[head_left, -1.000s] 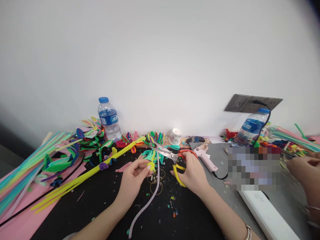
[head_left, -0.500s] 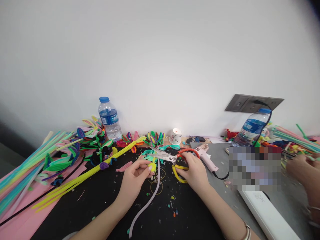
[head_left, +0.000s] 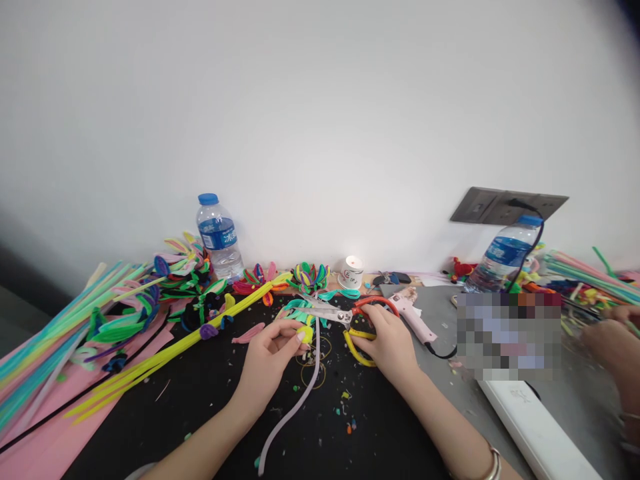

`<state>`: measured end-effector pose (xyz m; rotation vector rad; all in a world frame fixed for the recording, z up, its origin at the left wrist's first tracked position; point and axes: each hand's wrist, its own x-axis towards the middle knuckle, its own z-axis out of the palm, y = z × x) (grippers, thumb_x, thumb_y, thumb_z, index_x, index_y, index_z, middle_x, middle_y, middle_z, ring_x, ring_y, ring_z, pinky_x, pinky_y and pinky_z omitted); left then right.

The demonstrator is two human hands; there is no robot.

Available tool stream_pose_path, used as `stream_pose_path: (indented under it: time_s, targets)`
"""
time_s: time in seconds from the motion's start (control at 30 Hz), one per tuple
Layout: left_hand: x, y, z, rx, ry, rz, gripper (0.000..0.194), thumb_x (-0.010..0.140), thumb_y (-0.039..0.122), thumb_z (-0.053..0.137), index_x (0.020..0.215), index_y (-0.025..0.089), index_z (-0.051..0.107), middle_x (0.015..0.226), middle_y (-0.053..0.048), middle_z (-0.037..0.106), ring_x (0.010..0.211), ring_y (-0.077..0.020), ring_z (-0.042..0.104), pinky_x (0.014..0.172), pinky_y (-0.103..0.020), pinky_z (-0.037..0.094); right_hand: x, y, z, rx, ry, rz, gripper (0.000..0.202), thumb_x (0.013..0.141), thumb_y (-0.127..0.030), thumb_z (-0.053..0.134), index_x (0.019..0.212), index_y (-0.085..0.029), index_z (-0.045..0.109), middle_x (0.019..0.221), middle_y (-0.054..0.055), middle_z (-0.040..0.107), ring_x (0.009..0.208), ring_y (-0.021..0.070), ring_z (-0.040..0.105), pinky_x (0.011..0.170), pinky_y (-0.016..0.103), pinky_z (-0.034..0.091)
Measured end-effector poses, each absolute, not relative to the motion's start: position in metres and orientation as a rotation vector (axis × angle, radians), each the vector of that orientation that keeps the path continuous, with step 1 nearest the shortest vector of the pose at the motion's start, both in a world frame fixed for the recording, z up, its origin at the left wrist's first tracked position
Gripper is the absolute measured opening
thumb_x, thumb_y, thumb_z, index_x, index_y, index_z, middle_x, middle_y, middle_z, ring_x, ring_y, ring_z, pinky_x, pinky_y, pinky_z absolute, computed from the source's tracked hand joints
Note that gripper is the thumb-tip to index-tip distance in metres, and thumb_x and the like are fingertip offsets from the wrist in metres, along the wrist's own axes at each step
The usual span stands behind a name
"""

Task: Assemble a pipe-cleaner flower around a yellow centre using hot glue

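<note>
Between its thumb and fingertips, my left hand (head_left: 275,350) pinches a small yellow piece (head_left: 305,334) near the middle of the black mat (head_left: 220,407). My right hand (head_left: 390,340) has its fingers in the handles of the scissors (head_left: 345,316), one red and one yellow. The blades are parted and point left, just above the yellow piece. Behind the blades lies a mint-green fuzzy flower (head_left: 299,308). A pale lilac stem (head_left: 295,407) curves down the mat from below the blades.
Fuzzy yellow stems (head_left: 165,351) and pink paper (head_left: 65,427) lie left. A bottle (head_left: 219,239) and paper cup (head_left: 351,272) stand by the wall. Right are a glue gun (head_left: 414,320), a tilted bottle (head_left: 505,253), a white power strip (head_left: 535,427) and another person's hands (head_left: 607,340).
The yellow piece has turned slightly in my left hand's fingertips. At the right edge, the other person's hands have shifted a little to the right.
</note>
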<state>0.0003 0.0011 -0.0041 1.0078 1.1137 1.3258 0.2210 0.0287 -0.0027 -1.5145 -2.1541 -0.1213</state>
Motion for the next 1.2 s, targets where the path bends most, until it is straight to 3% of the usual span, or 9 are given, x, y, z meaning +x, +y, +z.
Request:
stream_pose_path:
  time_s: [0.8, 1.0, 1.13, 1.2]
  targets:
    - [0.001, 0.000, -0.003, 0.969, 1.117, 1.303, 0.021, 0.066, 0.030, 0.070, 0.081, 0.016, 0.064, 0.072, 0.000, 0.061, 0.063, -0.0155, 0.064, 0.068, -0.031, 0.055, 0.223, 0.030, -0.004, -1.483, -2.109, -0.141, 0.035, 0.069, -0.025, 0.067, 0.103, -0.018, 0.057, 0.092, 0.006, 0.066, 0.084, 0.0246, 0.061, 0.072, 0.034, 0.046]
    - [0.003, 0.000, -0.001, 0.982, 1.101, 1.247, 0.022, 0.065, 0.031, 0.071, 0.079, 0.016, 0.062, 0.075, -0.002, 0.062, 0.061, -0.0162, 0.063, 0.064, -0.031, 0.054, 0.221, 0.030, -0.005, -1.485, -1.885, 0.183, 0.032, 0.069, -0.024, 0.062, 0.100, -0.019, 0.055, 0.088, 0.005, 0.064, 0.076, 0.0214, 0.059, 0.066, 0.032, 0.047]
    - [0.004, -0.001, -0.005, 1.039, 1.017, 1.092, 0.017, 0.069, 0.028, 0.068, 0.080, 0.017, 0.060, 0.065, -0.001, 0.063, 0.059, -0.0156, 0.062, 0.063, -0.028, 0.052, 0.214, 0.029, -0.005, -1.337, -1.625, 0.709, 0.018, 0.073, -0.027, 0.058, 0.086, -0.020, 0.048, 0.079, 0.002, 0.059, 0.070, 0.0162, 0.057, 0.060, 0.026, 0.046]
    - [0.005, -0.002, -0.007, 1.077, 0.971, 1.007, 0.016, 0.070, 0.027, 0.067, 0.081, 0.018, 0.059, 0.061, 0.001, 0.063, 0.058, -0.0151, 0.061, 0.061, -0.027, 0.050, 0.208, 0.027, -0.003, -1.250, -1.488, 0.969, 0.020, 0.073, -0.032, 0.059, 0.080, -0.021, 0.045, 0.076, 0.001, 0.057, 0.068, 0.0150, 0.057, 0.059, 0.025, 0.047]
